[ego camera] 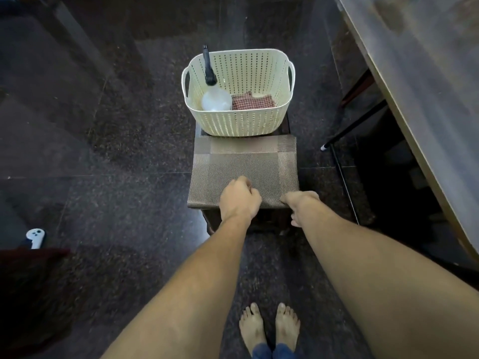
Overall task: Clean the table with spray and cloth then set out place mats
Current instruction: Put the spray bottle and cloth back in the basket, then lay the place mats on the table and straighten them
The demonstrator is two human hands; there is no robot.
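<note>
My right grip (300,206) closes on the near right corner of the place mats (246,161) lying just in front of the basket (241,123), which holds the spray bottle (215,99) and cloth (252,102), while my left grip (239,195) curls on top of the mats, pinching or not I cannot tell.

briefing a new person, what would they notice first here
Two bare arms reach to the middle, where the left hand rests on a woven mat and the right hand grips its near edge. Just behind stands a cream basket holding a spray bottle and checked cloth.
</note>
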